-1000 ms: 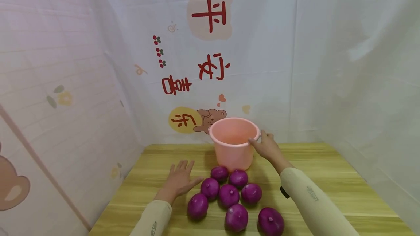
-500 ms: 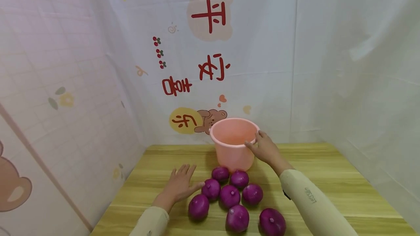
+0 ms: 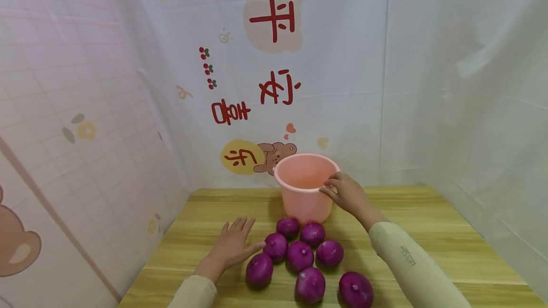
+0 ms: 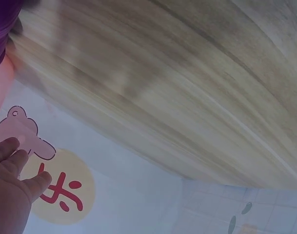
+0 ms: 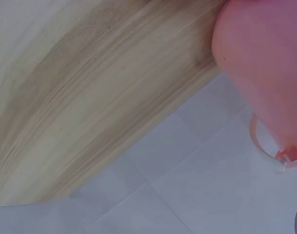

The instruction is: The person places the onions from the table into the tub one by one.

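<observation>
A pink bucket (image 3: pixel 305 203) stands upright at the back of the wooden table. My right hand (image 3: pixel 348 194) is at its right rim, with the thumb at the outside and fingers curled over the edge. In the right wrist view, the bucket's side (image 5: pixel 270 63) shows, with only a bit of finger at the right border. Several purple onions (image 3: pixel 300 256) lie in front of the bucket. My left hand (image 3: pixel 231 244) is spread beside them, its thumb close to the left onions, holding nothing. In the left wrist view, fingers (image 4: pixel 38 184) stretch out and one onion (image 4: pixel 3 29) shows at the corner.
The wood-grain table (image 3: pixel 419 232) meets a white printed cloth (image 3: pixel 355 84) behind, with more cloth (image 3: pixel 73 156) on the left. A pale handle (image 5: pixel 255 139) hangs at the bucket's side. One onion (image 3: pixel 356 289) lies apart at the front right.
The right hand's fingers have shifted from the handle joint onto the rim and curled closer to the thumb. My left hand has drawn back slightly. The bucket and onions look nearly unmoved.
</observation>
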A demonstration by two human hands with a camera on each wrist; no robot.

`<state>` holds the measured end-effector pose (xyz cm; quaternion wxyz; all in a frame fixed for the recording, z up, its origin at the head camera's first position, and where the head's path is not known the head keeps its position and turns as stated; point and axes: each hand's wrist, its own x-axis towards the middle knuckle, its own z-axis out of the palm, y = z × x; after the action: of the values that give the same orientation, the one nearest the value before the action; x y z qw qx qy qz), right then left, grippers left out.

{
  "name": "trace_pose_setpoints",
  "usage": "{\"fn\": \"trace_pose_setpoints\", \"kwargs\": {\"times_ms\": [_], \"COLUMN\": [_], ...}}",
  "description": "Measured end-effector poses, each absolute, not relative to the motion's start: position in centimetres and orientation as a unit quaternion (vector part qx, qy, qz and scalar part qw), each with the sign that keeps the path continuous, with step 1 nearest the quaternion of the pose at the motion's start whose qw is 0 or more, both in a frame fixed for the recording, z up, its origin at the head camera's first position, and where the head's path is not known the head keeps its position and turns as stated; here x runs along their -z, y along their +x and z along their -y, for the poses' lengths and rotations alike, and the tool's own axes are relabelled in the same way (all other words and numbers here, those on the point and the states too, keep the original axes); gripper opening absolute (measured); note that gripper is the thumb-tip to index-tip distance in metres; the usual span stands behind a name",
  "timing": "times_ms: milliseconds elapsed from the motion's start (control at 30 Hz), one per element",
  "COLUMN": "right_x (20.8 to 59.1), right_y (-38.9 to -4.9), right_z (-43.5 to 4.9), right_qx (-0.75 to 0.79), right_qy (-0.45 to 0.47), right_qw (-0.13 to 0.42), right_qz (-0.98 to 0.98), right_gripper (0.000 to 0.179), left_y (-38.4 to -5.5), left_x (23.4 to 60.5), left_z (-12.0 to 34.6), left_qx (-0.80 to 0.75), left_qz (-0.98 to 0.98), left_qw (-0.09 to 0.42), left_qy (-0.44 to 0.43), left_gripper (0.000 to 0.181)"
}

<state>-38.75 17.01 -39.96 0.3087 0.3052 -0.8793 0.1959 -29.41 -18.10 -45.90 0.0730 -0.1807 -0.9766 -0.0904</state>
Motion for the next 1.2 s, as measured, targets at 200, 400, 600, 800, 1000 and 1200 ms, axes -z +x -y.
{"fn": "trace_pose_setpoints", "kwargs": {"times_ms": [200,400,600,800,1000,1200], "right_x": [40.5,41.0,41.3,41.1,40.7,40.7], "right_y": [-39.1,-39.3,-39.6,-39.7,-39.8,-39.8], "right_z": [-17.0,-16.9,-16.8,-16.9,-17.1,-17.2], "right_qx": [-0.206,-0.213,-0.219,-0.216,-0.205,-0.211], "right_qy": [0.313,0.312,0.312,0.311,0.314,0.314], "right_qw": [0.312,0.307,0.31,0.313,0.318,0.307], "right_qz": [0.873,0.874,0.871,0.871,0.871,0.873], "right_gripper": [0.02,0.024,0.026,0.025,0.025,0.024], "left_y": [-29.2,-28.9,-28.6,-28.1,-27.4,-26.8], "left_x": [46.5,46.9,47.3,47.5,47.6,48.6], "left_z": [18.3,18.6,19.0,19.2,19.5,19.6], "left_qx": [0.084,0.097,0.107,0.12,0.141,0.176], "left_qz": [0.976,0.974,0.973,0.971,0.968,0.964], "left_qw": [0.081,0.082,0.079,0.06,0.046,0.016], "left_qy": [-0.182,-0.185,-0.188,-0.196,-0.204,-0.2], "left_gripper": [0.082,0.081,0.078,0.08,0.083,0.088]}}
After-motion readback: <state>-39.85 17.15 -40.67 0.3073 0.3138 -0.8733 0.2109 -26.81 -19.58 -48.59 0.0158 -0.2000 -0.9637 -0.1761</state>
